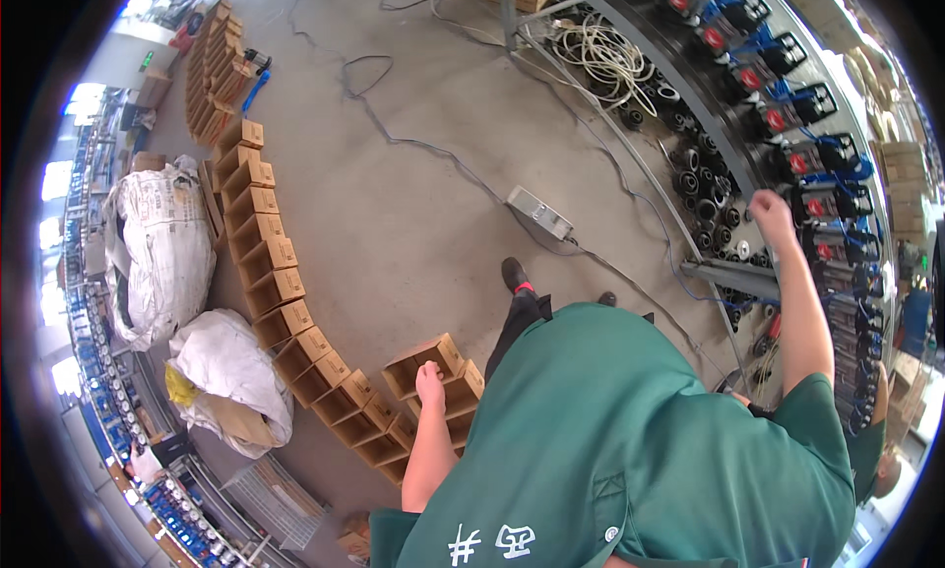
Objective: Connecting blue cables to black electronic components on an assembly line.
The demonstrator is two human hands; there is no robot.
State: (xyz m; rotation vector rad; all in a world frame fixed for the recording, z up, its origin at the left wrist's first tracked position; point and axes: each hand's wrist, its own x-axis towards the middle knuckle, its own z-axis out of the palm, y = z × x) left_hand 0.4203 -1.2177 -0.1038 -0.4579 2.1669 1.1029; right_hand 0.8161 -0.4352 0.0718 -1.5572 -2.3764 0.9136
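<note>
My left hand (pixel 430 384) is loosely closed, with nothing visible in it. It is in front of open-topped cardboard boxes (pixel 449 355) on the floor at my left; whether it touches them I cannot tell. My right hand (pixel 771 217) hangs out to the right with its fingers curled, and no object shows in it. Nearest to it is the metal edge of a long workbench (pixel 740 164). Along that bench stands a row of black-and-red machine units (pixel 809 157) with blue parts.
A long curved row of open cardboard boxes (pixel 264 228) runs along the left. White sacks (pixel 162 243) lie beyond it. A grey power box (pixel 539 214) and its cable cross the floor ahead. Black round parts (pixel 704 179) and a pale hose coil (pixel 610 61) lie under the bench. Another person (pixel 874 460) is behind at right.
</note>
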